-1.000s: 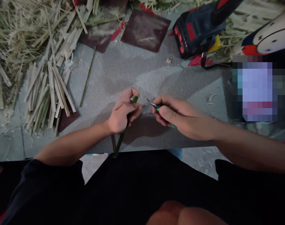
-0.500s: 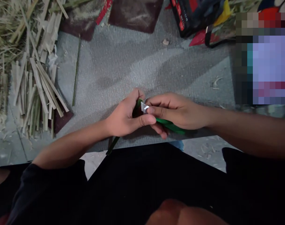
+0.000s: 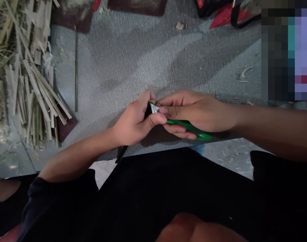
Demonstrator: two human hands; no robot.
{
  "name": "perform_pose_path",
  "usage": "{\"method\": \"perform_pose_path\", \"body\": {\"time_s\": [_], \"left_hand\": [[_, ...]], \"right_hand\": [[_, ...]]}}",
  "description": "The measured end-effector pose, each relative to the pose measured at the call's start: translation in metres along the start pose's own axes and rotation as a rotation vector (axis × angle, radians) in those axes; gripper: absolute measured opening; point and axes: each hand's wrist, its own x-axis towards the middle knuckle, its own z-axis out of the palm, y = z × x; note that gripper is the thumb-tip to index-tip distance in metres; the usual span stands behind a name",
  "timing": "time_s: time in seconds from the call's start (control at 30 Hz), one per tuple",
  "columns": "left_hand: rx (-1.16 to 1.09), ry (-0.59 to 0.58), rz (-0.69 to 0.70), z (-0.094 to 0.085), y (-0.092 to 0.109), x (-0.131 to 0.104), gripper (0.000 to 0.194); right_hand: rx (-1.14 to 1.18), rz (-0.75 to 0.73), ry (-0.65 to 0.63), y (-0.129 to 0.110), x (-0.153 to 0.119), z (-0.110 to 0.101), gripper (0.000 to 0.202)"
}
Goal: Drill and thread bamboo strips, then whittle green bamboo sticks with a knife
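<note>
My left hand [image 3: 134,119] is closed around a dark green bamboo strip [image 3: 121,154]. One end of the strip shows below the wrist, and its other end comes out between thumb and fingers. A green-handled utility knife [image 3: 200,132] is gripped in my right hand [image 3: 201,111], its silvery blade tip meeting the strip's upper end. My left thumb lies close against the right thumb beside the blade. The fingers hide most of the strip and part of the knife.
Split bamboo strips [image 3: 38,101] lie piled on the left of the grey table [image 3: 113,64], beside one thin green stick [image 3: 76,70]. Dark red-brown sheets [image 3: 138,6] and a black bag [image 3: 211,6] are at the back. Pale shavings [image 3: 244,72] are scattered at the right.
The view has shifted, so the things at the back sit higher in the picture. Both hands keep their grips; the knife handle now shows more, and the right hand's lower fingers are stretched along it.
</note>
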Motion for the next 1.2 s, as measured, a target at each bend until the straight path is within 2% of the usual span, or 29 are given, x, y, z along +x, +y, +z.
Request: {"method": "perform_pose_path", "body": {"time_s": [0.17,0.4,0.5,0.63,0.77,0.87,0.97,1.1,1.2], "left_hand": [[0.025,0.014,-0.017,0.001,-0.001,-0.001,0.063],[-0.056,0.117,-0.106,0.005,-0.001,0.0,0.047],[-0.069,0.11,-0.118,0.004,-0.001,-0.001,0.047],[-0.059,0.063,-0.105,0.002,0.001,-0.003,0.051],[-0.026,0.032,-0.088,0.001,0.005,-0.002,0.054],[0.013,0.007,-0.04,0.001,0.004,-0.001,0.058],[0.071,0.01,0.075,-0.001,-0.008,0.001,0.058],[0.229,-0.009,0.378,-0.005,-0.028,0.003,0.053],[0.315,0.009,0.379,-0.007,-0.031,0.005,0.049]], "right_hand": [[0.014,0.012,0.024,0.001,-0.001,0.004,0.049],[-0.144,-0.138,0.329,0.009,-0.001,0.021,0.054],[-0.174,-0.171,0.266,0.007,-0.001,0.018,0.059],[-0.124,-0.095,0.117,0.002,0.0,0.012,0.058],[-0.076,-0.032,0.056,0.002,0.001,0.005,0.054],[-0.051,0.003,0.025,0.003,0.002,0.001,0.051],[-0.025,0.014,0.034,0.003,0.002,0.002,0.046],[-0.044,-0.069,0.184,0.003,0.002,0.01,0.042],[-0.071,-0.178,0.254,0.005,0.002,0.013,0.044]]}}
